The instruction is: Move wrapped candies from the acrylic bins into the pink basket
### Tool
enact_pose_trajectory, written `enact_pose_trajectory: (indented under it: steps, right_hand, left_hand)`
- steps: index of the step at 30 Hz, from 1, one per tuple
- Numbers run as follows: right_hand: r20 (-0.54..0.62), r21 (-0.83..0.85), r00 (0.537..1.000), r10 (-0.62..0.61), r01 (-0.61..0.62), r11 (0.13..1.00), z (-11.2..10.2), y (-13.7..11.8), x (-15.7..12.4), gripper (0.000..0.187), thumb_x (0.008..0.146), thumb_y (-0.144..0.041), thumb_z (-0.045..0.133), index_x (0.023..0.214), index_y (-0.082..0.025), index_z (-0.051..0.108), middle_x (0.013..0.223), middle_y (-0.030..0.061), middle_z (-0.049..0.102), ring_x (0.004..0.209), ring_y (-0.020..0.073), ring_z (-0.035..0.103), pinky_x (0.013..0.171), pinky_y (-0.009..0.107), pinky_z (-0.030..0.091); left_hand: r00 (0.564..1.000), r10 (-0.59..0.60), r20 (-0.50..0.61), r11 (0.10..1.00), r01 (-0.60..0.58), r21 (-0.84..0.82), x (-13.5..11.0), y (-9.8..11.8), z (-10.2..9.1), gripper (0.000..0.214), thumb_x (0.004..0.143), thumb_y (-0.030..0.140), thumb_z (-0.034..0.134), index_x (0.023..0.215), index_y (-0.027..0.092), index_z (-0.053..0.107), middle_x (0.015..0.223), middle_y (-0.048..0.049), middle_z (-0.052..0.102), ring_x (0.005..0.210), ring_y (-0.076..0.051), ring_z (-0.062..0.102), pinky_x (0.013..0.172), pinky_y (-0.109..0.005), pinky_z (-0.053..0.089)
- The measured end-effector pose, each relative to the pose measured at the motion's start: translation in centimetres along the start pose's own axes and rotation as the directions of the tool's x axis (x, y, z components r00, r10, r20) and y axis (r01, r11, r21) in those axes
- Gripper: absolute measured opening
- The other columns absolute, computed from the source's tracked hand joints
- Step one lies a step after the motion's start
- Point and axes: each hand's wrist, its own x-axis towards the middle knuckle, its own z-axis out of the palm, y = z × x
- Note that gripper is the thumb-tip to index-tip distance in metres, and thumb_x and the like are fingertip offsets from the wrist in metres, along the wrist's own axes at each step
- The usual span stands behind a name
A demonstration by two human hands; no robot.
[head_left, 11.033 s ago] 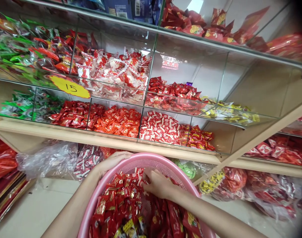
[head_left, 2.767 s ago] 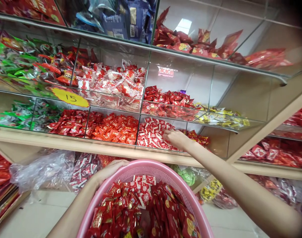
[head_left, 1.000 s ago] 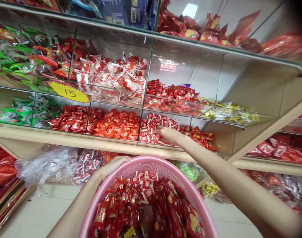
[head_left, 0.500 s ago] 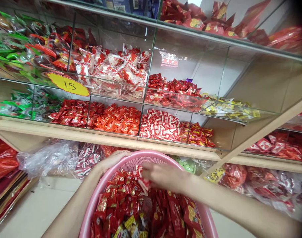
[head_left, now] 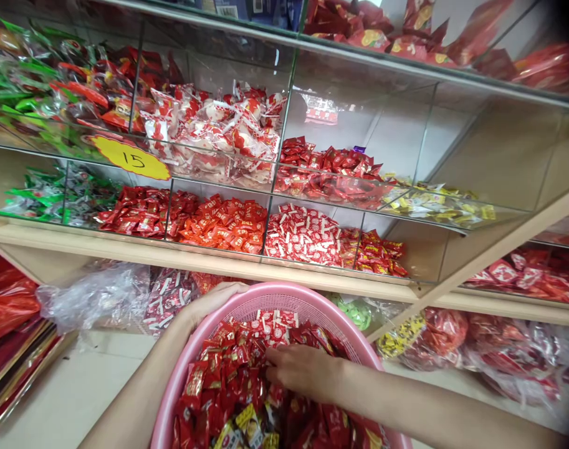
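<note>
A pink plastic basket [head_left: 312, 307] fills the bottom centre, heaped with red wrapped candies [head_left: 228, 374] and a few red-and-white ones [head_left: 275, 323] at its far side. My left hand [head_left: 209, 300] grips the basket's far-left rim. My right hand [head_left: 299, 369] lies inside the basket, fingers curled down into the red candies; what they hold is hidden. Straight ahead, a glass bin of red-and-white candies [head_left: 305, 236] sits on the lower shelf.
Glass-divided bins hold green candies [head_left: 45, 196], red candies [head_left: 139, 212], orange-red candies [head_left: 225, 227] and yellow candies [head_left: 438, 202]. A yellow price tag reading 15 [head_left: 131, 160] is stuck on the glass. Plastic bags of sweets [head_left: 97, 296] lie under the wooden shelf [head_left: 125, 255].
My right hand drew back from the red-and-white candy bin on the shelf and dropped into the basket, where it now rests among the red candies. The left hand stayed on the rim.
</note>
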Motion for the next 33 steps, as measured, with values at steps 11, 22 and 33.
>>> enact_pose_trajectory:
  steps: [11,22,33]
  right_hand:
    - [-0.046,-0.042,0.999,0.026,-0.028,0.999,0.5,0.5,0.0,0.012,0.074,-0.01,0.055,0.085,-0.015,0.058,0.087,0.0053,0.06,0.071,0.0143,0.057,0.053,0.025,0.042]
    - [-0.01,0.098,0.999,0.046,-0.045,0.994,-0.5,0.4,0.4,0.021,0.074,-0.009,0.053,0.095,-0.012,0.055,0.09,0.0081,0.06,0.079,0.0167,0.057,0.06,0.025,0.043]
    - [0.062,0.464,0.968,0.242,-0.242,0.852,0.1,0.5,-0.1,0.021,0.078,-0.035,0.052,0.084,-0.016,0.059,0.08,0.0035,0.063,0.073,0.0155,0.057,0.055,0.022,0.036]
  left_hand:
    - [1.0,-0.013,-0.023,1.0,0.014,0.02,-0.2,0.4,0.1,0.042,0.072,0.044,0.048,0.102,0.02,0.063,0.109,0.0012,0.06,0.108,-0.02,0.048,0.094,-0.024,0.034]
    - [1.0,-0.011,-0.015,1.0,0.011,-0.008,-0.1,0.0,0.0,0.041,0.072,0.043,0.048,0.102,0.02,0.062,0.109,0.0012,0.061,0.105,-0.019,0.05,0.094,-0.024,0.035]
    - [1.0,-0.007,-0.01,1.0,0.007,0.005,0.0,0.0,0.0,0.042,0.072,0.044,0.048,0.103,0.019,0.062,0.109,0.0007,0.06,0.106,-0.02,0.05,0.094,-0.025,0.034]
